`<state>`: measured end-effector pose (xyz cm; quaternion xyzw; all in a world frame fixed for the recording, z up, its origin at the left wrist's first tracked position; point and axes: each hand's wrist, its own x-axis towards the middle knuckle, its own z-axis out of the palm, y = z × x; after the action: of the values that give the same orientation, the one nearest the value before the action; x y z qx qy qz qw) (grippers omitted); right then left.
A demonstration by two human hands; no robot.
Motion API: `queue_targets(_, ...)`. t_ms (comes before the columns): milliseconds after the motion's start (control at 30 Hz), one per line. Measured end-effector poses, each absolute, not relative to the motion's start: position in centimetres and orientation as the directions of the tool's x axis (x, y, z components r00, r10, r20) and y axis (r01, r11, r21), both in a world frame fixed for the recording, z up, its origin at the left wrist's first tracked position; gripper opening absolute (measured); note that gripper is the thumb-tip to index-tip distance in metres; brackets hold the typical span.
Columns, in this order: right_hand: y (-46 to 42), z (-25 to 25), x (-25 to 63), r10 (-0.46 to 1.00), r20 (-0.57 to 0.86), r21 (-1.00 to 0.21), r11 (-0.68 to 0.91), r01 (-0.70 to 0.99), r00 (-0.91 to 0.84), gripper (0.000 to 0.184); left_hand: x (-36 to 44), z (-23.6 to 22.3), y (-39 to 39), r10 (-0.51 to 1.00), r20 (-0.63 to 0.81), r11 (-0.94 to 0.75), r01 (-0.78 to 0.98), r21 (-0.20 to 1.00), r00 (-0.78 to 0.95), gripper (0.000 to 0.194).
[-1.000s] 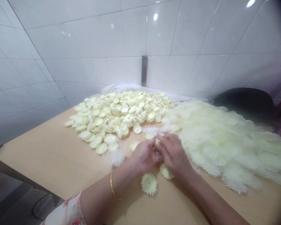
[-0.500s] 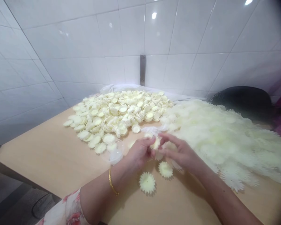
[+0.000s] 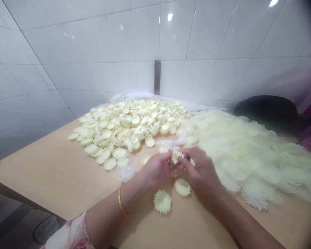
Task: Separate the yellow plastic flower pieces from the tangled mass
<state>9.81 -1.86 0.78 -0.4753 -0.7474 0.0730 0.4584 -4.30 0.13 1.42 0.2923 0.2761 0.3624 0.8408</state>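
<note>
One small scalloped yellow piece (image 3: 176, 157) is above the tabletop (image 3: 49, 162), between both hands: the right hand (image 3: 200, 169) has a narrow grip on its right side, the left hand (image 3: 160, 167) pinches its left, so neither is clearly nearer; its axis is hard to tell. Two loose discs (image 3: 162, 202) lie just nearer the front edge, a cupped heap (image 3: 129, 124) toward the far edge, a paler heap (image 3: 248, 155) toward the right edge
</note>
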Motion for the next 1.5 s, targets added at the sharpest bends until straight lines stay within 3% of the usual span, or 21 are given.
queue_targets(100,-1.8,0.6,9.8,0.729,0.677,-0.495,0.556,0.668,-0.105,0.016,-4.5,1.4,0.2,0.726,-0.195,0.575,-0.426,0.699,0.660,0.025)
queue_targets(233,-2.0,0.7,9.5,0.816,0.572,-0.634,0.504,0.587,-0.084,0.020,-4.6,1.1,0.3,0.782,-0.147,0.477,-0.429,0.767,0.606,0.012)
queue_targets(367,-2.3,1.2,9.4,0.868,0.474,-0.726,0.481,0.492,-0.149,0.030,-4.7,0.9,0.2,0.862,-0.115,0.355,-0.427,0.832,0.494,0.013)
queue_targets(533,-2.4,1.5,9.2,0.908,0.399,-0.825,0.417,0.382,-0.128,0.023,-4.5,0.4,-0.2,0.892,-0.114,0.218,-0.196,0.956,0.437,0.024)
queue_targets(633,-2.2,1.1,9.2,0.930,0.363,-0.830,0.347,0.436,-0.047,0.022,-4.2,0.1,-0.6,0.942,-0.081,0.096,-0.030,0.995,0.325,0.036)
queue_targets(767,-1.9,0.1,9.1,0.940,0.335,-0.825,0.257,0.504,0.068,0.021,-4.2,0.5,-0.9,0.963,0.022,-0.023,0.003,1.000,0.270,0.033)
queue_targets(900,-2.0,-0.2,8.8,0.932,0.342,-0.830,0.239,0.504,0.122,0.019,-4.7,0.9,-0.8,0.951,0.007,0.011,-0.058,0.998,0.309,0.030)
queue_targets(1100,-2.0,0.0,8.5,0.937,0.281,-0.901,0.183,0.393,0.208,0.021,-4.5,1.0,-0.5,0.884,-0.115,0.258,-0.268,0.928,0.453,0.038)
queue_targets(1333,-2.9,0.4,7.4,0.926,0.369,-0.792,0.267,0.549,0.082,0.022,-4.7,1.4,-0.8,0.941,0.093,-0.070,-0.080,0.994,0.326,0.017)
queue_targets(1500,-2.4,0.9,8.5,0.872,0.473,-0.531,0.396,0.749,-0.125,0.025,-5.5,1.0,-0.2,0.955,0.077,-0.126,0.155,0.980,0.288,0.008)
